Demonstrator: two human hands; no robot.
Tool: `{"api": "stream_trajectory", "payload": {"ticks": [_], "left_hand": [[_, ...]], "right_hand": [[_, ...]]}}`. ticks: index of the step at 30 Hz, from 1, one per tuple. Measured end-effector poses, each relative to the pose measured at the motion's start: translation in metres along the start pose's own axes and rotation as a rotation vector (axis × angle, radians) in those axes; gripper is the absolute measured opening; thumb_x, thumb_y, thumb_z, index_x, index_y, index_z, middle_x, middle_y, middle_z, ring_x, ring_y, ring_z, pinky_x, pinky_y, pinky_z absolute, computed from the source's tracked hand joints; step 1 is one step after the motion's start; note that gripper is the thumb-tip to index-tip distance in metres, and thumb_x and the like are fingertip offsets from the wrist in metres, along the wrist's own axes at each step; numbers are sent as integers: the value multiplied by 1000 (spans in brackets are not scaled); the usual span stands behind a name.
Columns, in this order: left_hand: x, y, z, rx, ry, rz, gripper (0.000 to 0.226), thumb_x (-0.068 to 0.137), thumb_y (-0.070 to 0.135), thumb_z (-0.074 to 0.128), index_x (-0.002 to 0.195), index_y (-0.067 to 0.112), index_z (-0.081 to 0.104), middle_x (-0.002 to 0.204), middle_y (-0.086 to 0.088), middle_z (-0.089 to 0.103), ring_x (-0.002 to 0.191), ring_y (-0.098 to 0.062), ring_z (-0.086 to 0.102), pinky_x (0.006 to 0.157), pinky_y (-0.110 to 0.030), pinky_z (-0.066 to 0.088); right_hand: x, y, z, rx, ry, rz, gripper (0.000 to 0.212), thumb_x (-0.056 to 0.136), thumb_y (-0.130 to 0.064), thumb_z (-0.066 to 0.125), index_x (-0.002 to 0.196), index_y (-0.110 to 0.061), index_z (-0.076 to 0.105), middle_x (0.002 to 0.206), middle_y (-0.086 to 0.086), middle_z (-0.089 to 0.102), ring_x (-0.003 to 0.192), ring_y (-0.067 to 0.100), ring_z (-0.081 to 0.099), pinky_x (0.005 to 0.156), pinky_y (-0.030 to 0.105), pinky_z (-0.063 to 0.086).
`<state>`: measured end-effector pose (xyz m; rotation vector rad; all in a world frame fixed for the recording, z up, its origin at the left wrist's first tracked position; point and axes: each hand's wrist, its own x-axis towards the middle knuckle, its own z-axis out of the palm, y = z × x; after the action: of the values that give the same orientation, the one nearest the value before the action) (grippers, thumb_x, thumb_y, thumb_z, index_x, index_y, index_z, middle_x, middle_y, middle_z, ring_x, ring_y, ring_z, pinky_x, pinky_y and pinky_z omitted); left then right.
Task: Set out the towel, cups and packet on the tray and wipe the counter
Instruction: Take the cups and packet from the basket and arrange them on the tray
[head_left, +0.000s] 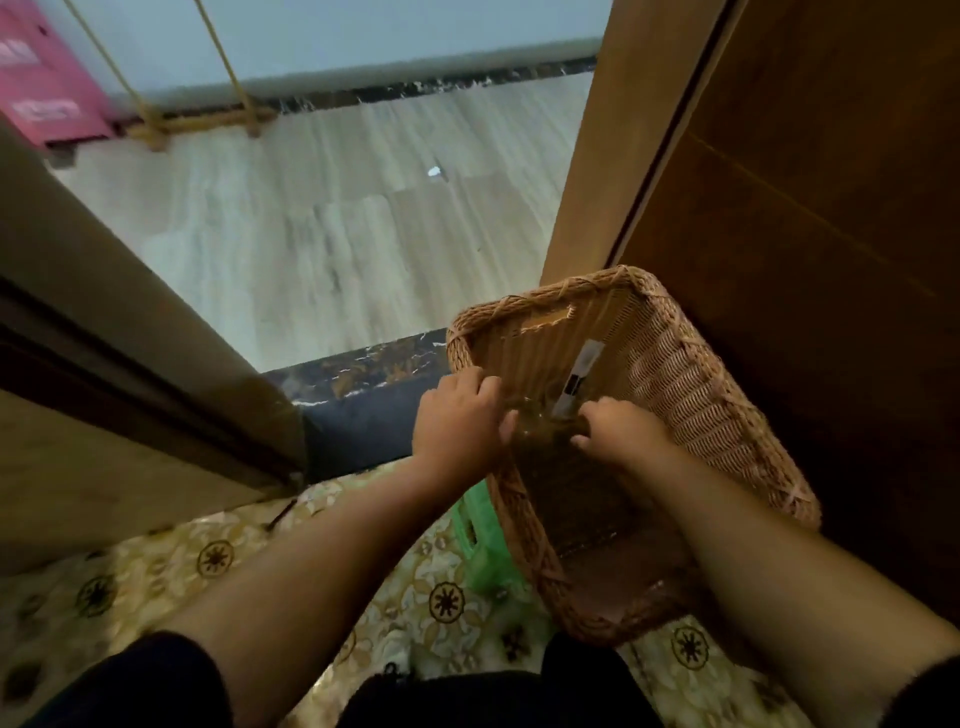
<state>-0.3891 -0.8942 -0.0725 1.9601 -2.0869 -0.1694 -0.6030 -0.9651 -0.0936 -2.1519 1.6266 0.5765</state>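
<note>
A woven wicker tray (691, 379) sits low at the right, tilted toward me. On its floor lies a narrow white and black packet (577, 378). My left hand (457, 418) and my right hand (626, 434) are both inside the tray, close together near its left side. Between them is a clear glass cup (540, 423), blurred, and the fingers of both hands curl around it. No towel is visible.
A green plastic stool (475, 540) shows under the tray's left edge. A dark wooden door (810, 249) stands right behind the tray, and a wooden frame (130, 364) is on the left. A dark marble threshold (363, 371) separates the patterned floor (208, 561) from pale floorboards.
</note>
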Motion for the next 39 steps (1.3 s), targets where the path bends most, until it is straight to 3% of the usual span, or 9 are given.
{"api": "stream_trajectory", "payload": {"ticks": [6, 8, 11, 13, 15, 19, 22, 29, 39], "left_hand": [[17, 87, 33, -143, 67, -176, 42, 87, 38, 58, 123, 16, 57, 128, -8, 58, 118, -25, 52, 94, -42, 46], [27, 112, 57, -298, -16, -406, 44, 89, 38, 57, 128, 19, 53, 129, -4, 56, 119, -22, 50, 97, -40, 46], [48, 116, 108, -588, -134, -946, 48, 91, 36, 58, 133, 17, 46, 132, -7, 50, 118, -25, 51, 98, -44, 47], [56, 106, 150, -576, -141, -1151, 55, 91, 39, 59, 137, 15, 39, 136, -11, 45, 119, -28, 50, 97, -46, 47], [59, 93, 192, -461, -128, -1227, 71, 89, 43, 60, 145, 12, 28, 144, -14, 39, 124, -32, 47, 98, -45, 46], [60, 71, 258, -477, -92, -1235, 102, 83, 49, 68, 153, 12, 4, 160, -15, 16, 138, -35, 34, 105, -43, 37], [64, 60, 286, -480, -56, -1154, 111, 79, 50, 73, 154, 12, -1, 162, -14, 8, 145, -30, 22, 110, -39, 31], [85, 49, 300, -410, -46, -1041, 101, 78, 46, 75, 152, 14, 14, 159, -11, 20, 141, -29, 29, 110, -45, 33], [87, 54, 308, -457, 28, -990, 83, 78, 38, 77, 144, 16, 31, 147, -7, 38, 131, -24, 43, 103, -49, 43]], "right_hand": [[68, 53, 18, -92, -126, -89, 41, 94, -45, 56, 128, -21, 57, 127, 6, 59, 117, 29, 57, 91, 43, 49], [83, 69, 30, -42, -102, -67, 41, 94, -44, 57, 127, -21, 58, 127, 8, 58, 117, 30, 56, 92, 42, 48], [105, 85, 63, 87, -55, -56, 45, 94, -43, 59, 131, -17, 57, 129, 10, 57, 118, 30, 55, 94, 39, 47], [125, 88, 89, 202, -40, -5, 51, 93, -45, 61, 137, -18, 53, 137, 11, 51, 123, 31, 50, 99, 39, 45], [149, 86, 110, 353, -18, 68, 65, 91, -44, 65, 146, -18, 43, 148, 13, 40, 131, 35, 43, 104, 42, 42], [181, 76, 148, 563, 171, 29, 88, 80, -32, 81, 152, -11, 33, 157, 21, 25, 139, 41, 33, 111, 48, 36], [197, 71, 164, 566, 215, -20, 85, 79, -28, 82, 150, -13, 39, 159, 21, 20, 143, 39, 28, 113, 45, 32], [217, 73, 173, 635, 176, -27, 57, 88, -26, 75, 140, -13, 56, 162, 20, 16, 146, 36, 24, 114, 35, 26], [222, 77, 177, 625, 188, -37, 56, 89, -36, 72, 140, -19, 56, 162, 15, 18, 144, 32, 29, 112, 38, 34]]}}
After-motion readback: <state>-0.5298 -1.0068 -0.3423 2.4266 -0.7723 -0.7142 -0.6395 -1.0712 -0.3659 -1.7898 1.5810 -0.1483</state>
